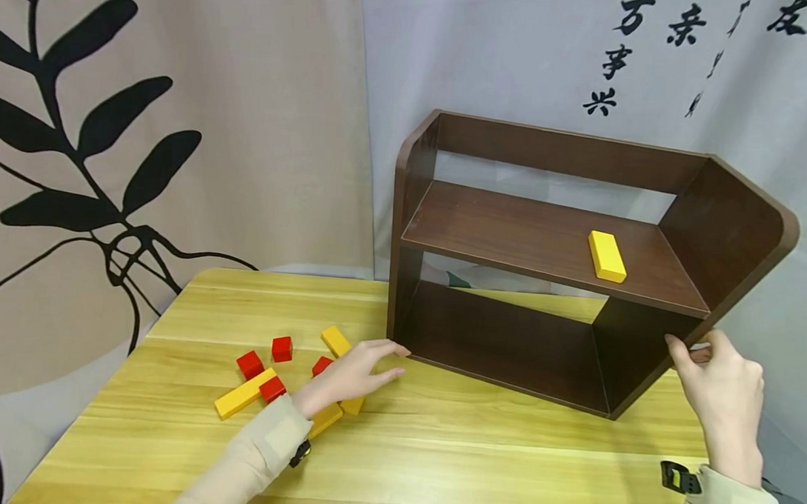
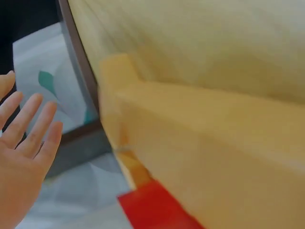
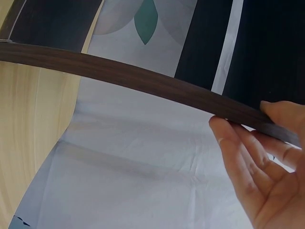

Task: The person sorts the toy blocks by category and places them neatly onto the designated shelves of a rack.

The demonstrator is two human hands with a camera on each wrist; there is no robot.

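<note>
A dark brown two-tier shelf (image 1: pixel 511 220) stands on the wooden table, turned at an angle. My right hand (image 1: pixel 726 389) grips the front edge of its right side panel, thumb inside and fingers outside; the right wrist view shows the same pinch on the panel edge (image 3: pixel 128 71). Down at the shelf's lower left corner is my left hand (image 1: pixel 355 373), its fingertips right at the base. In the left wrist view its fingers (image 2: pixel 31 126) are straight and spread. One yellow block (image 1: pixel 606 257) lies on the upper tier, toward the right.
Several red blocks (image 1: pixel 282 349) and yellow blocks (image 1: pixel 243 395) lie loose on the table (image 1: pixel 476 462) around and under my left forearm. Behind the table hangs a printed cloth (image 1: pixel 281 129) with black leaves and writing.
</note>
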